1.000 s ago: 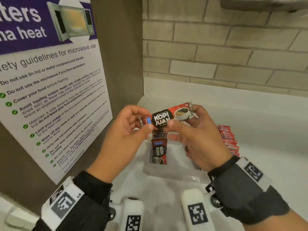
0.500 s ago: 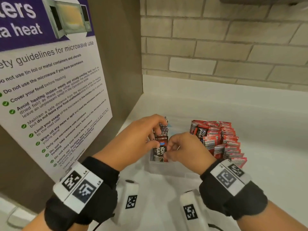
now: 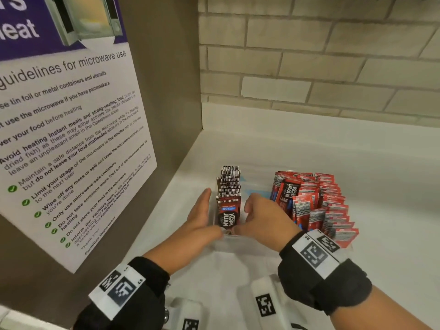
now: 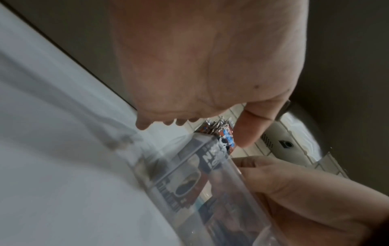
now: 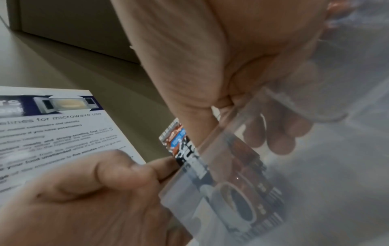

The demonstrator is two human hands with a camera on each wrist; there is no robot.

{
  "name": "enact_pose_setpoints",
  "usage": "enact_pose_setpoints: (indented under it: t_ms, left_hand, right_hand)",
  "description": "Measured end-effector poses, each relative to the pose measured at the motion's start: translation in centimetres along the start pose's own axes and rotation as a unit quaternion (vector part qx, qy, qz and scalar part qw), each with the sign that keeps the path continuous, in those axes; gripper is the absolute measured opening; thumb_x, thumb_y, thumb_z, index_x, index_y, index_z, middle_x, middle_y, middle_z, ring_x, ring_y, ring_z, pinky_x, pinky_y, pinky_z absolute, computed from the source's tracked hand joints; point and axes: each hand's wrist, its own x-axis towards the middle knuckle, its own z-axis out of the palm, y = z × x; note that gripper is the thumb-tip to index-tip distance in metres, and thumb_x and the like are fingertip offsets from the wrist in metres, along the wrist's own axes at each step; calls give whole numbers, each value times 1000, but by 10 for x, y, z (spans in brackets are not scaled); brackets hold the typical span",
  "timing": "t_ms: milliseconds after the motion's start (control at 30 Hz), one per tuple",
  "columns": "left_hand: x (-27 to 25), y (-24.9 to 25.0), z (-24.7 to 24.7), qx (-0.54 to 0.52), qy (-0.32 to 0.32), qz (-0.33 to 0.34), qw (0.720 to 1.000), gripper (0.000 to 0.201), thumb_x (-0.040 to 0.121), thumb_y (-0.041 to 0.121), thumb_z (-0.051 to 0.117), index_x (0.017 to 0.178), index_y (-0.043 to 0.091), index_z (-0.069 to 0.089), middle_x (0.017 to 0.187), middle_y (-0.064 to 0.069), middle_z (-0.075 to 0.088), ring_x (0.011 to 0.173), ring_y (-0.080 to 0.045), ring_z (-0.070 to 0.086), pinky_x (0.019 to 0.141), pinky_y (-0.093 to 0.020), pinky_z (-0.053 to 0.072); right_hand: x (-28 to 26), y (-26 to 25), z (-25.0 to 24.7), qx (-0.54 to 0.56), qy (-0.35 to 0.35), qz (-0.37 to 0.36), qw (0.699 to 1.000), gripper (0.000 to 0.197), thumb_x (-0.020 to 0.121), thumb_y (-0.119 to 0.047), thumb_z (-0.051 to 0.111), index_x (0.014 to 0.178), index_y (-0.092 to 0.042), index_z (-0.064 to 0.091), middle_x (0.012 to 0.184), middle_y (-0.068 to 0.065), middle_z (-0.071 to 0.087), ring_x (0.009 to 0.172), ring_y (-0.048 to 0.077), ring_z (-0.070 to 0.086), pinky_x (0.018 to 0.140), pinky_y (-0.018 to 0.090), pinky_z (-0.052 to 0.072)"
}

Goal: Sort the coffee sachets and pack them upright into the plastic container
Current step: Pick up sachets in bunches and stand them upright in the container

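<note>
A clear plastic container (image 3: 238,245) sits on the white counter. In its left part a row of Kopi Juan sachets (image 3: 228,179) stands upright, and the front sachet (image 3: 227,214) shows its red and black face. My left hand (image 3: 201,215) lies along the container's outer left side with straight fingers, thumb near the front sachet's lower edge. My right hand (image 3: 262,220) reaches in just right of the row, fingers loosely curled and holding nothing. In the right wrist view its thumb touches the front sachet (image 5: 176,141). A dense red sachet pile (image 3: 316,203) stands further right.
A brown panel with a microwave guidelines poster (image 3: 71,139) rises close on the left. A brick wall (image 3: 309,55) closes the back. The white counter (image 3: 369,182) spreads to the right. White wrist camera mounts (image 3: 266,306) hang below my hands.
A second ago both hands held one sachet sideways above the container. They lowered it to the front of the row, where it now stands upright. My left fingers have straightened beside the container.
</note>
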Motion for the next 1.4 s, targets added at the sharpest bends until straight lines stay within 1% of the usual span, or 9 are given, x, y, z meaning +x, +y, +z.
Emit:
enact_pose_setpoints:
  t_ms: [167,400,567,667,800,967,1167,1267,1400]
  left_hand:
    - [9,1,-1,-68,-4,-28,997,108,59,27,56,148,42,-2,157,16,7,142,-3,15,110,-24,23]
    - [31,-2,-3,-97,-11,-29,995,94,79,-10,39,144,44,-1,133,18,45,97,10,58,70,-8,44]
    - [40,0,2,-91,-16,-38,995,116,47,4,44,147,42,2,154,-3,24,142,-24,25,90,-22,37]
    - [43,3,2,-79,-11,-36,996,117,45,4,43,147,43,2,156,-4,21,141,-22,27,82,-17,44]
    - [45,10,4,-55,3,-39,998,118,44,3,39,149,36,-2,159,-9,12,146,-28,11,109,-35,31]
    - [48,6,0,-44,-9,-17,999,111,51,8,43,148,43,1,159,7,11,146,-17,12,98,-24,42]
    - [45,2,-2,-45,-41,15,998,105,64,3,47,149,42,-1,154,1,23,120,-18,53,92,-38,50]
    - [45,-1,-2,-47,-43,12,998,105,70,-4,49,149,40,-3,145,-3,36,116,-32,55,95,-51,45]
    - [46,3,-2,-6,-41,7,999,108,63,7,49,149,40,-7,156,1,19,130,-21,44,91,-36,49]
  right_hand:
    - [5,0,-15,156,-72,69,983,79,70,-11,80,129,-11,27,94,-3,47,86,13,56,72,28,54]
    - [18,-5,2,118,-120,75,983,73,69,-5,73,129,-10,31,111,11,61,103,25,61,90,47,52]
    - [26,-11,8,134,-115,71,982,81,69,11,64,136,-11,23,116,17,56,106,30,57,92,49,50]
    - [26,-10,11,150,-114,54,981,81,72,10,62,138,-11,19,116,17,56,105,30,58,91,45,51]
    - [23,-11,13,177,-107,27,978,88,74,10,63,143,-14,14,116,12,56,104,22,57,88,35,52]
    - [22,-10,13,186,-77,7,980,79,79,7,60,141,-12,15,114,5,49,97,12,50,65,6,42]
    - [30,-2,28,162,-21,23,986,76,74,1,67,134,-10,22,119,13,51,106,24,56,86,33,51]
    - [35,1,36,163,-12,19,986,81,71,-2,71,134,-13,22,120,11,49,107,24,56,89,39,52]
    - [37,1,43,162,7,-13,987,81,70,-10,69,136,-15,22,125,12,47,110,24,55,94,42,48]
